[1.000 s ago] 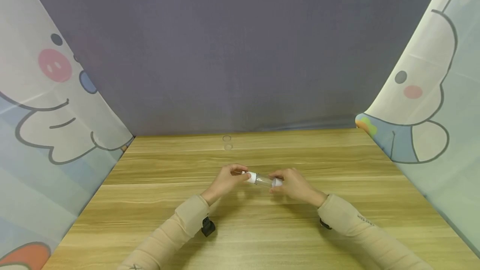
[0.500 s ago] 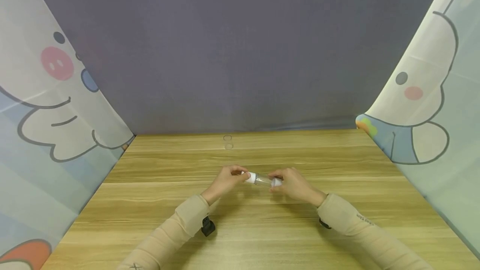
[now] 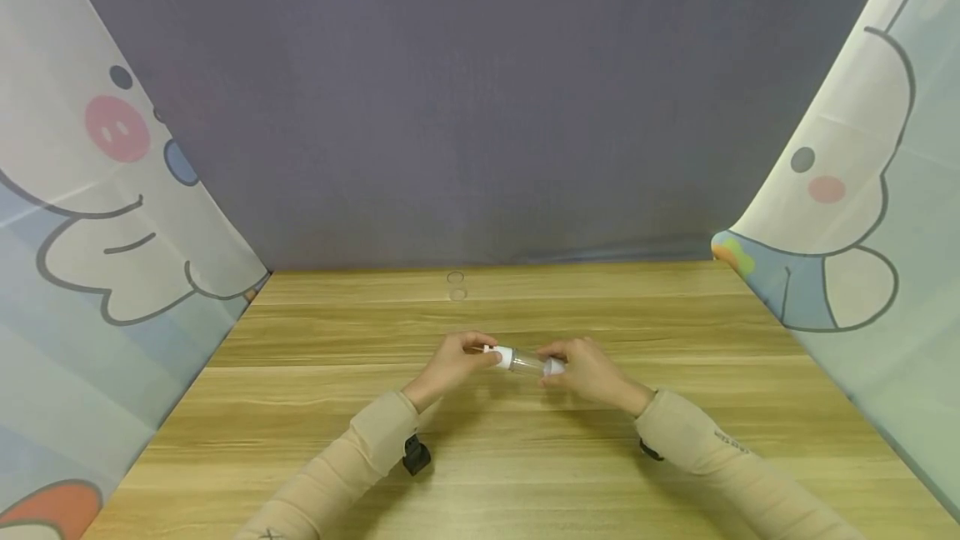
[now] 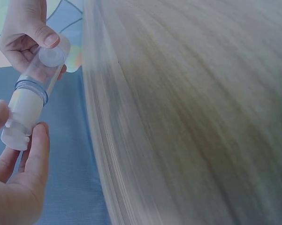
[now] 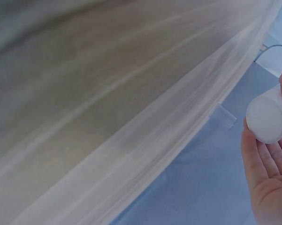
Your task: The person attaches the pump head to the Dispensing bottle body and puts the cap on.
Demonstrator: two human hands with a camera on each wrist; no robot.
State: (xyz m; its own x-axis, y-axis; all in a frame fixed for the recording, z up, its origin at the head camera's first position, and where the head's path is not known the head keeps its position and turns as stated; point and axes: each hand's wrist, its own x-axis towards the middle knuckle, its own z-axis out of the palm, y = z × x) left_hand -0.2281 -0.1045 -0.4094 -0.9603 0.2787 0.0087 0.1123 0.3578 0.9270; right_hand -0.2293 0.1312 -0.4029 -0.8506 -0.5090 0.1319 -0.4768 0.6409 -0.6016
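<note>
Between both hands, tilted, is a small clear pump bottle (image 3: 527,363) with a white top and a white base. My left hand (image 3: 452,363) pinches the white top (image 4: 26,105) between thumb and fingers. At the opposite end my right hand (image 3: 591,367) grips the body near the white base (image 5: 266,118), whose flat round end faces the right wrist camera. A ridged clear ring (image 4: 32,89) separates the white part from the see-through body in the left wrist view.
A clear cylinder (image 3: 457,287), like a cap, stands near the back edge of the wooden table (image 3: 480,473). Behind it hangs a grey curtain (image 3: 480,107). Cartoon-printed cloths (image 3: 847,190) line both sides.
Both hands keep their hold on the bottle in nearly the same place. The left fingers shift slightly at the white top. The clear cylinder stays put.
</note>
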